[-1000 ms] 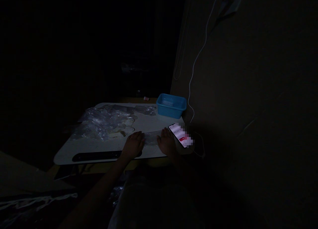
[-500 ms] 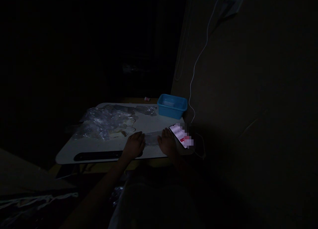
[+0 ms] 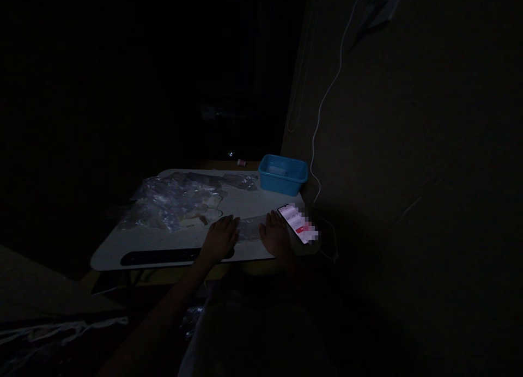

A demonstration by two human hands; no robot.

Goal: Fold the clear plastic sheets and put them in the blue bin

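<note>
In the dim light a clear plastic bag (image 3: pixel 250 228) lies flat on the white table (image 3: pixel 241 204), close to its front edge. My left hand (image 3: pixel 223 237) rests on the bag's left end with the fingers stretched out. On its right end lies my right hand (image 3: pixel 275 234), fingers extended and flat, thumb toward the middle. A lit phone (image 3: pixel 295 222) is just right of my right hand. A heap of crumpled clear plastic (image 3: pixel 171 200) covers the table's left side, beyond my left hand.
A blue basin (image 3: pixel 281 175) stands at the table's back right corner. Behind the table edge is a small pink and white container (image 3: pixel 241 163). A white cable (image 3: pixel 320 113) hangs down the wall on the right. A dark slot (image 3: pixel 159 256) runs along the table's front.
Both hands stay nearly where they were on the plastic bag, with only slight shifts of the fingers. A small bright glint now shows behind the table.
</note>
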